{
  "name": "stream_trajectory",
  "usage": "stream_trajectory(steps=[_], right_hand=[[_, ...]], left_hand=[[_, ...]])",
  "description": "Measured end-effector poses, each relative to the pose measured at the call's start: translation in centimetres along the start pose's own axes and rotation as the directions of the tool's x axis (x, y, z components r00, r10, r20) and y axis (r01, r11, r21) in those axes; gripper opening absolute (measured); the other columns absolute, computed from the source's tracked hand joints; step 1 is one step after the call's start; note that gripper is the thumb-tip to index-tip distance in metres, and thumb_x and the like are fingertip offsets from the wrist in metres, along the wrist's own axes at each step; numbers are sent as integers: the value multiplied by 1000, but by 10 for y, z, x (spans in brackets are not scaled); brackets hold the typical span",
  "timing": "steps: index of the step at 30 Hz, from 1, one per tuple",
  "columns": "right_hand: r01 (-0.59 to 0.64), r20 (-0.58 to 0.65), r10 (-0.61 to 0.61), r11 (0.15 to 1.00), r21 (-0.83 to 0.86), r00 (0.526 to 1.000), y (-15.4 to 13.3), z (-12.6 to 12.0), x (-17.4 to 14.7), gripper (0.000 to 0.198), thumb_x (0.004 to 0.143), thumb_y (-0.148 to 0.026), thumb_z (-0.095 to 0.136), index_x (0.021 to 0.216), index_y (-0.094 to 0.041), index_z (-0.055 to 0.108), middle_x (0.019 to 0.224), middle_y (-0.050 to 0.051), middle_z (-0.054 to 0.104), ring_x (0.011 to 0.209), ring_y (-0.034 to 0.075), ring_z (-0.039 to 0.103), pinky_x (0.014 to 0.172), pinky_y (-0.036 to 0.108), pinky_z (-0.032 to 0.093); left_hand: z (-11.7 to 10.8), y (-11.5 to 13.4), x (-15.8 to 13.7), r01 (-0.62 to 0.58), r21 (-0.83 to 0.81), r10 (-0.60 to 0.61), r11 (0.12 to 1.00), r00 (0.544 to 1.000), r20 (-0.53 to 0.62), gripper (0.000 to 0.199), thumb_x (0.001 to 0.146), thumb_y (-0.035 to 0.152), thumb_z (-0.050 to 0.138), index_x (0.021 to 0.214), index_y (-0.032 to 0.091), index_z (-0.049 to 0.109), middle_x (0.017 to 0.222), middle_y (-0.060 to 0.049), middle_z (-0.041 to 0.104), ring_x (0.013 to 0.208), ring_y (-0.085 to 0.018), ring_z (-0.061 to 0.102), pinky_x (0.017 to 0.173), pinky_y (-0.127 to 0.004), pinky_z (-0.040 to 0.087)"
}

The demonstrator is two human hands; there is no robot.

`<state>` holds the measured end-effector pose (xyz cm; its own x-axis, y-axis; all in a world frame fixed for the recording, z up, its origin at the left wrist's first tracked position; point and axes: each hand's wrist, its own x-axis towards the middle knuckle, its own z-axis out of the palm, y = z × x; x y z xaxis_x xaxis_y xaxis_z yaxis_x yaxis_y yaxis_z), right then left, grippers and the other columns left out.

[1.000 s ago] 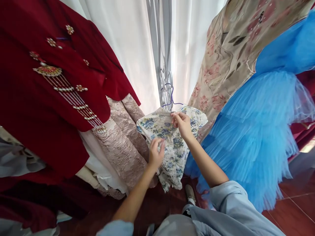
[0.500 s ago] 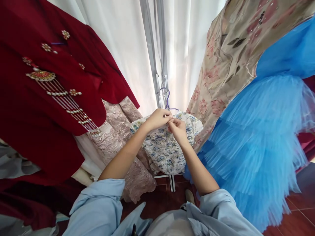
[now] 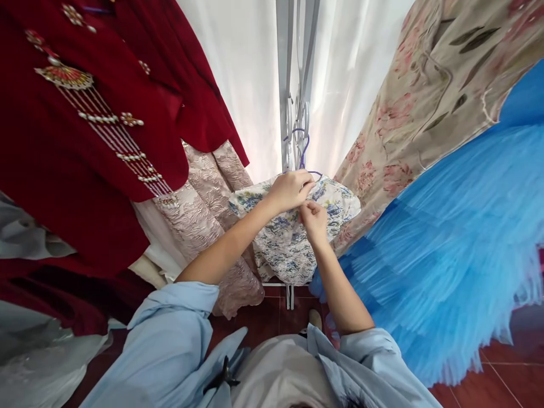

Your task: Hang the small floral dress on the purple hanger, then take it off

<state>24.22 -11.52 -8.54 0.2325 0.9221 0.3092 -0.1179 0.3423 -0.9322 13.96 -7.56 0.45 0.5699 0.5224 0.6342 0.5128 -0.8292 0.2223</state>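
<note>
A white blouse (image 3: 284,255) with a blue, yellow and green floral print hangs in front of me on a purple hanger (image 3: 305,148). My left hand (image 3: 291,190) is at its neckline, fingers bent and pinched together on the cloth. Just below and to the right, my right hand (image 3: 314,221) grips the front of the blouse between thumb and fingers. The fabric edge or fastening between the fingertips is too small to make out. Both hands cover the upper middle of the blouse.
A dark red jacket (image 3: 170,113) with beaded ornaments hangs left, over a pink brocade skirt (image 3: 199,209). To the right hang a beige floral dress (image 3: 382,130) and a blue tulle dress (image 3: 425,255). Behind stand a grey metal rack (image 3: 297,56) and white curtain (image 3: 242,68).
My hands have moved slightly apart, the left now higher at the neckline and the right lower on the front. The whole view has shifted a little.
</note>
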Motion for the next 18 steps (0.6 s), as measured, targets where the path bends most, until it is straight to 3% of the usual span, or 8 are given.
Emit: stream_trajectory(steps=[3, 6, 9, 12, 14, 16, 18], right_hand=[[-37, 67, 34, 998, 53, 997, 7, 3, 17, 21, 72, -33, 59, 56, -21, 53, 41, -7, 44, 39, 9, 32, 43, 23, 25], [-82, 88, 88, 994, -68, 992, 35, 3, 8, 22, 71, -36, 60, 56, -20, 57, 42, -6, 46, 42, 10, 37, 47, 23, 29], [-271, 26, 283, 939, -213, 959, 85, -4, -38, 26, 71, -38, 57, 52, -20, 57, 43, -4, 48, 46, 11, 42, 51, 24, 34], [-384, -30, 388, 892, -239, 921, 133, -16, -95, 27, 67, -39, 54, 49, -20, 55, 38, -3, 44, 42, 12, 40, 49, 26, 32], [-433, -35, 438, 871, -233, 898, 155, -23, -126, 26, 64, -40, 56, 47, -20, 54, 36, -2, 44, 40, 12, 38, 47, 26, 29], [-466, -21, 473, 859, -211, 881, 167, -27, -146, 26, 64, -42, 58, 52, -18, 58, 39, -1, 48, 39, 12, 37, 46, 26, 28], [-481, -2, 488, 859, -178, 873, 172, -28, -158, 29, 66, -44, 60, 66, -16, 64, 43, -1, 54, 40, 11, 36, 46, 26, 28]], left_hand=[[-13, 4, 6, -32, -27, 31, 999, 998, -46, 21, 95, 19, 52, 84, 15, 69, 89, -7, 69, 79, -18, 62, 69, -30, 45], [-32, 6, 14, -50, -74, 42, 996, 993, -106, 19, 94, 20, 54, 84, 15, 70, 88, -7, 69, 80, -18, 63, 75, -31, 47], [-44, -1, 16, -14, -127, -2, 992, 992, -127, 17, 92, 22, 59, 83, 15, 71, 86, -5, 70, 82, -19, 63, 76, -32, 47], [-46, -24, 7, 67, -264, -112, 962, 981, -159, 17, 90, 28, 64, 81, 15, 71, 81, -3, 70, 80, -17, 64, 71, -28, 47], [-49, -50, -3, 137, -392, -245, 910, 939, -242, 20, 88, 33, 68, 80, 15, 70, 74, -1, 67, 71, -13, 60, 63, -25, 44], [-58, -82, -16, 208, -552, -423, 807, 857, -296, 25, 88, 40, 70, 82, 16, 67, 63, 3, 57, 57, -8, 50, 52, -23, 37], [-72, -113, -32, 269, -697, -581, 664, 773, -255, 32, 93, 47, 64, 84, 17, 61, 54, 8, 42, 45, -5, 32, 44, -23, 25]])
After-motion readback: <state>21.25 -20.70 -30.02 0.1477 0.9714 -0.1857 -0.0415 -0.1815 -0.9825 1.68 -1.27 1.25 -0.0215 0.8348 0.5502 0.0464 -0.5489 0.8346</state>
